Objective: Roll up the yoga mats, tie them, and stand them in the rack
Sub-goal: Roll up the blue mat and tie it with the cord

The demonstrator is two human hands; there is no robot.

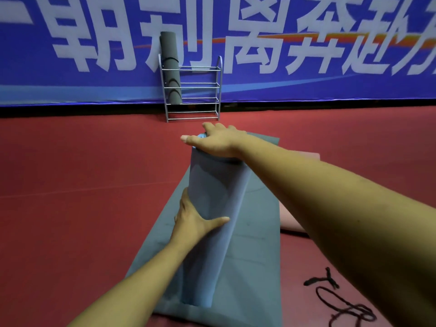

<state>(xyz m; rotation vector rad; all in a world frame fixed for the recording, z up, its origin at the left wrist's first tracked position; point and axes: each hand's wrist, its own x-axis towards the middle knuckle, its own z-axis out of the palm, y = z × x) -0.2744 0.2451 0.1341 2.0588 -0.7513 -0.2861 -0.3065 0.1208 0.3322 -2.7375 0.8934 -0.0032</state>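
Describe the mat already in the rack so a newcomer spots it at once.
Against the blue banner at the back stands a metal rack. At its left end a rolled dark grey mat stands upright. It alone is racked; the other mats are on the red floor nearer the person.

We see a bare left hand (194, 221) and a bare right hand (218, 141), each on a long forearm (330, 199), uncovered to the edge of our view.
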